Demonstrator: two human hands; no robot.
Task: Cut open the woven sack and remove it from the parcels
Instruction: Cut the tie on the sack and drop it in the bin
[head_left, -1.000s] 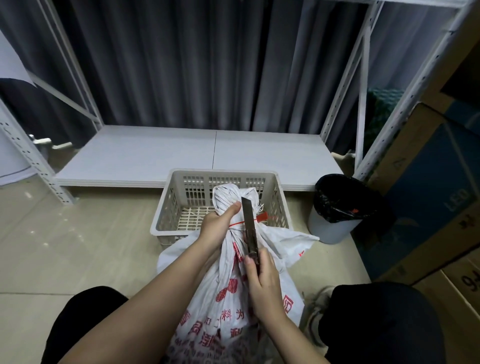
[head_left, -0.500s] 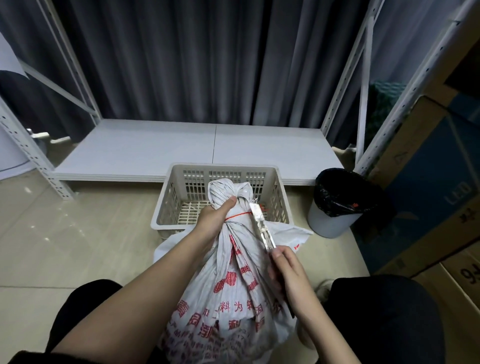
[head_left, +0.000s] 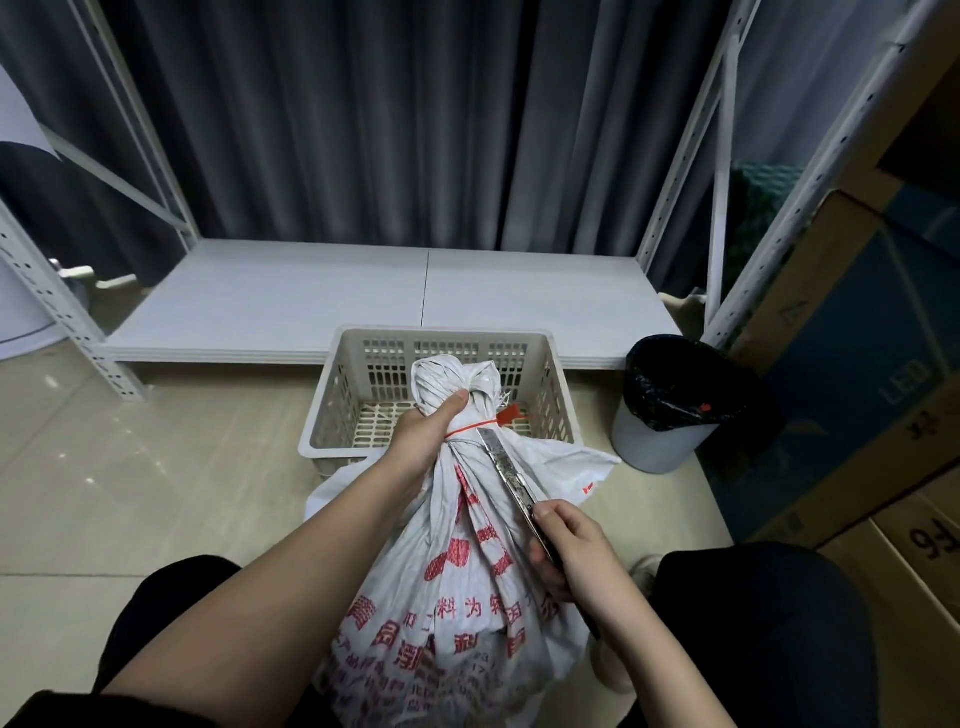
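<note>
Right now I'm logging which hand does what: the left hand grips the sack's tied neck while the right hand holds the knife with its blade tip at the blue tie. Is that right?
One detail is wrong: the tie is red, not blue. The head view shows the left hand gripping the sack at its tied neck, and the right hand holding the knife with its blade tip at the red tie.

Tiled floor (head_left: 156, 467): sack (head_left: 467, 597), basket (head_left: 550, 374) (prob. empty), bin (head_left: 660, 441).

knife blade (head_left: 501, 462) tilted from upright, tip now at red tie (head_left: 470, 427)
</note>
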